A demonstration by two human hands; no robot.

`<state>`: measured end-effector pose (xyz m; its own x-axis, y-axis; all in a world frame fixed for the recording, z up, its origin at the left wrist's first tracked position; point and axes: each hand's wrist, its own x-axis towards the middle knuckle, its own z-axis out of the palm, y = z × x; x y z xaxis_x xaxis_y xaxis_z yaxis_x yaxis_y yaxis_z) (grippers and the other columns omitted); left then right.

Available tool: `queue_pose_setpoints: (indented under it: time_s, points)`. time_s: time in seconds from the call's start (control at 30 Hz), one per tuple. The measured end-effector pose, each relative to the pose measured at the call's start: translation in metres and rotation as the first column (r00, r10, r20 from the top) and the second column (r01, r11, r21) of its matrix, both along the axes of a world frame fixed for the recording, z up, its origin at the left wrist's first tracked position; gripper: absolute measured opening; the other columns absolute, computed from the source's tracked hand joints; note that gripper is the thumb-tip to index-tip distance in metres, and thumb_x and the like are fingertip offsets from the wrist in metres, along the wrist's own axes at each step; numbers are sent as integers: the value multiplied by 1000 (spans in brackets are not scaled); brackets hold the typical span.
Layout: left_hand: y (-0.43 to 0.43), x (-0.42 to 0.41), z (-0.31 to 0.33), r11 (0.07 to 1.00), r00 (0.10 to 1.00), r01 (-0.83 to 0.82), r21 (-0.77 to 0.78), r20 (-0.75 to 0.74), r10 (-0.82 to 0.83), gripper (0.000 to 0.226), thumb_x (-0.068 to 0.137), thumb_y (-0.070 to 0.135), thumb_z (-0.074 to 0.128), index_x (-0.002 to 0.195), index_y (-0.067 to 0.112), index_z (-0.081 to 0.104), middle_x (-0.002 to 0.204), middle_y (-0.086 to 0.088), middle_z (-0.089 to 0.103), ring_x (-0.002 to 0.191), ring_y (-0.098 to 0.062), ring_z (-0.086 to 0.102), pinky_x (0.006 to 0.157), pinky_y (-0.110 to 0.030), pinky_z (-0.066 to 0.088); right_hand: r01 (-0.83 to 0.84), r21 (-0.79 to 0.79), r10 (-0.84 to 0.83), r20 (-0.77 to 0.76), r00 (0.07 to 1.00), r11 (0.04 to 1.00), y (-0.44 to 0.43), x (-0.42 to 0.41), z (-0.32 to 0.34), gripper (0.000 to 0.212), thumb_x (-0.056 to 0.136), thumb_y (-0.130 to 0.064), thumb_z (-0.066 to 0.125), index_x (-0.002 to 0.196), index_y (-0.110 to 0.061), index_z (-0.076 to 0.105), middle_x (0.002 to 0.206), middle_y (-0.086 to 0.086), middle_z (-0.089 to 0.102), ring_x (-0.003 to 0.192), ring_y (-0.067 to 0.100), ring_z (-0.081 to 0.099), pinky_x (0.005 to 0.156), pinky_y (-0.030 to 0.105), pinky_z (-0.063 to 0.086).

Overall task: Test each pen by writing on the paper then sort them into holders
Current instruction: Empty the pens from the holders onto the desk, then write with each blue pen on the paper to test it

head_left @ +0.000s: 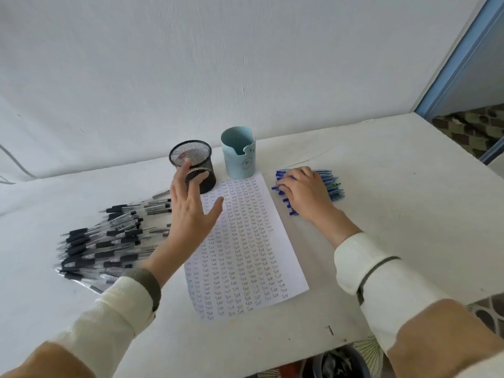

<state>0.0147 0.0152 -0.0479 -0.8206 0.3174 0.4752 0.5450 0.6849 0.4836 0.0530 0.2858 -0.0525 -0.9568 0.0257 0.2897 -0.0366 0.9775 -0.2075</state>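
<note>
A sheet of paper [245, 249] covered in rows of the word "Test" lies in the middle of the table. A heap of black pens [109, 241] sits to its left, and a row of blue pens [331, 184] to its right. Behind the paper stand a black mesh holder [196, 156] and a light blue holder [238, 154]; both look empty. My left hand [191, 211] hovers with spread fingers over the paper's upper left corner, in front of the mesh holder, holding nothing. My right hand [302, 190] lies on the blue pens, fingers curled over their caps.
The white table [395, 214] stands against a white wall. Its right edge and near edge drop to a patterned floor. A blue door frame [458, 58] rises at the far right. A small dark object [330, 330] lies near the front edge.
</note>
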Motion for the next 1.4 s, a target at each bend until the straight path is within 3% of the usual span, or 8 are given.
queue_pose_setpoints:
  time_s: [0.27, 0.37, 0.53, 0.73, 0.97, 1.07, 1.2, 1.4]
  points:
    - [-7, 25, -8, 969, 979, 205, -136, 37, -202, 36, 89, 32, 60, 121, 14, 57, 143, -8, 40, 129, -26, 40, 108, -42, 35, 103, -33, -108, -313, 944, 994, -11, 7, 18, 41, 102, -49, 31, 116, -26, 61, 83, 3, 65, 82, 31, 60, 83, 42, 40]
    - [-9, 32, -14, 904, 933, 355, -241, 158, -324, 35, 93, 44, 53, 120, 23, 57, 149, -1, 36, 126, -25, 49, 104, -50, 43, 131, -286, -197, -213, 957, 949, -17, 15, 29, 45, 94, -66, 39, 113, -30, 56, 70, -10, 56, 76, 23, 57, 83, 38, 33]
    - [-3, 41, -17, 843, 913, 406, -351, 179, -366, 40, 97, 53, 41, 127, 31, 57, 150, 12, 38, 126, -10, 49, 109, -42, 41, -5, -708, -196, -202, 960, 706, -20, 25, 33, 33, 85, -49, 64, 103, -24, 53, 56, -9, 41, 58, 14, 40, 60, 30, 34]
    - [-4, 50, -22, 748, 879, 474, -465, 201, -432, 54, 97, 61, 29, 147, 40, 37, 156, 21, 28, 138, 1, 33, 117, -26, 24, -238, -806, -35, -305, 952, 543, -38, 42, 48, 39, 90, -46, 66, 117, -20, 53, 71, 0, 47, 62, 7, 47, 61, 13, 40]
    - [-10, 61, -22, 741, 899, 436, -510, 208, -386, 55, 99, 55, 29, 151, 39, 30, 159, 19, 22, 143, -3, 26, 113, -19, 13, -203, -972, 12, -203, 979, 121, -53, 63, 31, 56, 106, -39, 18, 115, -7, 63, 65, 12, 65, 58, 22, 60, 59, 28, 47]
    - [-18, 68, -23, 750, 905, 421, -510, 184, -383, 58, 98, 60, 25, 151, 37, 32, 159, 17, 24, 142, -6, 29, 112, -19, 14, -89, -977, 55, -80, 995, 193, -60, 70, 17, 45, 106, -30, 23, 103, -10, 63, 58, 8, 65, 49, 17, 59, 50, 24, 47]
    - [-31, 77, -27, 770, 900, 430, -471, 152, -409, 78, 83, 69, 12, 148, 35, 39, 157, 15, 30, 141, -3, 32, 115, -19, 19, -14, -908, 147, 52, 988, 419, -65, 70, 4, 22, 101, -18, 48, 99, -6, 66, 90, 14, 72, 74, 19, 67, 67, 28, 55]
    - [-29, 75, -21, 762, 911, 405, -505, 157, -381, 72, 83, 71, 16, 145, 43, 40, 153, 18, 35, 137, -5, 38, 116, -29, 29, -32, -808, 6, -36, 999, 588, -63, 67, -6, 39, 82, -24, 78, 59, -17, 48, 51, 0, 54, 47, 10, 44, 47, 19, 34]
